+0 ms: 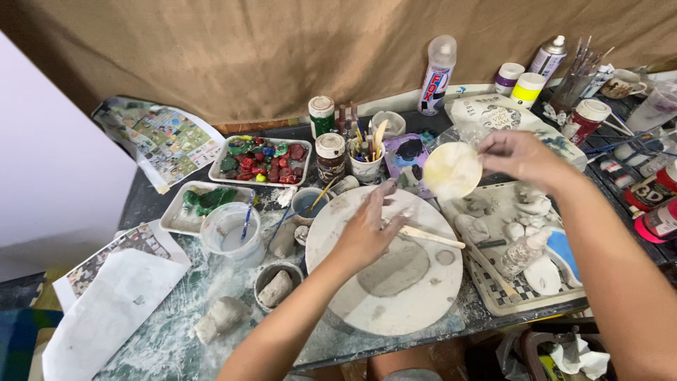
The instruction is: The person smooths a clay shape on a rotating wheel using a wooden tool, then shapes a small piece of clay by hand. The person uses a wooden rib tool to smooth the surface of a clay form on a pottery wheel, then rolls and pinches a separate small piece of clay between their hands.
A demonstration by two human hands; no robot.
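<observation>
My left hand rests fingers spread on a round clay-smeared white board, beside a flattened grey clay patch. A wooden modelling tool lies on the board just right of that hand, touching its fingers. My right hand is raised above a checkered tray and pinches a thin pale round disc by its right edge. White clay pieces lie on the tray under that hand.
Two white trays hold painted red and green pieces and green shapes. A water cup, a bowl with a clay lump, a tool cup, paint jars, spray cans and brushes crowd the table's back and right.
</observation>
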